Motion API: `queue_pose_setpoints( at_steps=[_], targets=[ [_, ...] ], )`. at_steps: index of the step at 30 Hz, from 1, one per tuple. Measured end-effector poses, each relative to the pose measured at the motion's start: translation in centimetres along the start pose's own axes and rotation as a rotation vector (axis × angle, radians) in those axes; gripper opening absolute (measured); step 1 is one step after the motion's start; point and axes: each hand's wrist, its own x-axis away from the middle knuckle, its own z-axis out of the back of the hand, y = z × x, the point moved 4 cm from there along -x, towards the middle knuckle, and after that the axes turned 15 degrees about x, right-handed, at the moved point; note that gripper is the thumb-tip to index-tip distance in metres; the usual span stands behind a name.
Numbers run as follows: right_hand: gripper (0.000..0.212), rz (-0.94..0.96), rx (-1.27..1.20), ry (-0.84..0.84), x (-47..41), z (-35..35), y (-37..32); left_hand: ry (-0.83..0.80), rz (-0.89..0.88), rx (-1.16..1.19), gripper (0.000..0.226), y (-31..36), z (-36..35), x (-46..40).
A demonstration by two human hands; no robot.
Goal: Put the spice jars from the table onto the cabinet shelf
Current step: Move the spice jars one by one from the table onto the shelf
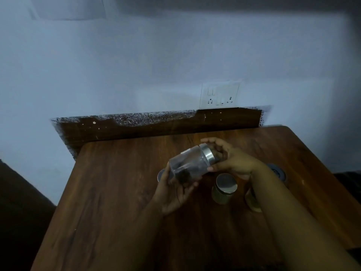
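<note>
- Nearest the camera, bare wood of the table (109,212) is seen, crossed by two forearms that reach in from the lower edge.
- Just beyond, the left hand (176,189) is cupped under the base end of a clear spice jar (190,166), fingers curled up round the glass; this grip is judged to carry the weight.
- The jar is held off the table, tipped well over, its steel lid (208,156) pointing up and to the right. Dark contents are settled at the lower end.
- The right hand (231,160) is closed round the lid end, thumb below and fingers over the top. Whether the lid is being tightened or the jar merely steadied cannot be told; a two-handed hold suits either.
- Below the right wrist, a second jar (224,189) stands upright on the table with lid on, holding a pale filling; it is apart from both hands.
- Just right of it, a third jar (253,202) is mostly hidden behind the right forearm. Another lid edge (160,176) shows behind the left hand; nothing more of it can be made out.
- Farther back, a dark skirting strip (156,126) and a wall socket plate (219,94) are noted.
- No cabinet shelf is in view; transfer is judged not yet made.
</note>
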Motion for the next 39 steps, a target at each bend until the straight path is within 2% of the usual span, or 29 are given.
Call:
queue_pose_setpoints(
  at_steps=[4,7,9,11,14,16,18,20,23,29,39],
  targets=[
    [0.078,0.073,-0.144,-0.025,0.0,0.1,-1.2,0.057,-0.053,-0.072,0.080,2.3,-1.7,-0.1],
    [0.056,-0.011,-0.250,0.082,-0.8,0.3,-1.7,0.052,-0.113,-0.190,0.072,2.6,-3.2,-0.4],
    [0.038,-0.122,-0.192,0.202,-1.8,0.5,-1.5,0.056,-0.154,-0.292,0.074,2.3,-3.9,-0.8],
    [0.030,-0.182,-0.114,0.271,-2.4,0.6,-1.4,0.066,-0.182,-0.349,0.075,2.2,-4.3,-1.2],
    [0.025,-0.166,-0.091,0.301,-2.7,0.6,-2.1,0.042,-0.169,-0.382,0.085,2.7,-4.5,-1.4],
    [0.021,-0.136,-0.095,0.332,-2.7,0.6,-2.8,0.003,-0.087,-0.400,0.082,2.8,-4.7,-1.4],
    [0.024,-0.112,-0.124,0.353,-2.8,0.7,-3.4,0.001,-0.050,-0.450,0.072,2.8,-4.5,-1.5],
    [0.028,-0.093,-0.153,0.351,-2.9,0.9,-4.0,0.016,-0.103,-0.500,0.065,3.0,-4.4,-1.9],
    [0.030,-0.051,-0.192,0.299,-3.0,1.3,-5.1,-0.003,-0.191,-0.509,0.073,3.2,-4.5,-2.4],
    [0.033,-0.012,-0.086,0.302,-3.4,1.9,-7.0,-0.032,-0.227,-0.525,0.076,3.8,-5.4,-2.8],
    [0.026,0.022,-0.007,0.324,-4.0,2.9,-8.2,-0.018,-0.286,-0.564,0.063,4.2,-7.0,-3.0]
  ],
)
